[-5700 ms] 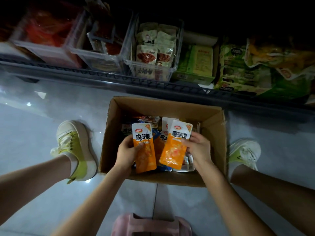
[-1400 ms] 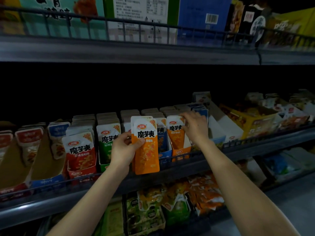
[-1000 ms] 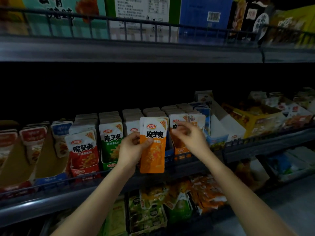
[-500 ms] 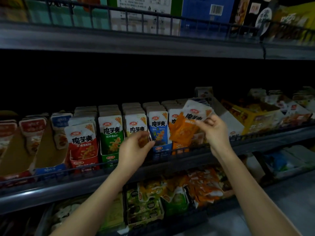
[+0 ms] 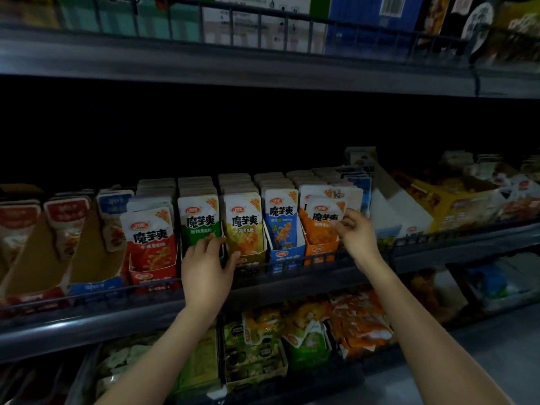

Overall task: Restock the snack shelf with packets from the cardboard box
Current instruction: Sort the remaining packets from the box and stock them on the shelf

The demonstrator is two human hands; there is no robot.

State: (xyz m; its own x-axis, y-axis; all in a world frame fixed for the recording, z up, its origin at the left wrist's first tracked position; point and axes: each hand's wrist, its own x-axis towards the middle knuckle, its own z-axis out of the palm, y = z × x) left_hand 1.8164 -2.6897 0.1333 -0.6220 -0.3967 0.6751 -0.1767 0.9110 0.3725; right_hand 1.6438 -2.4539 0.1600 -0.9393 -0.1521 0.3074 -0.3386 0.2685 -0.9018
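The right grip [image 5: 355, 233] is pinching the side edge of the flat orange-and-white foil snack packet [image 5: 320, 226], which is standing at the front of the orange cardboard display tray [image 5: 320, 249] on the grey metal middle shelf [image 5: 87, 325]. Doing this well, I am judging, means easing it down upright, label forward, flush with the row behind. The left grip [image 5: 207, 264] is lying released, fingertips touching the green packet [image 5: 198, 223] nearby. The cardboard box is not showing. A dark wire rail [image 5: 117, 293] is fronting the shelf; the aisle is looking dim, stocked above and below.
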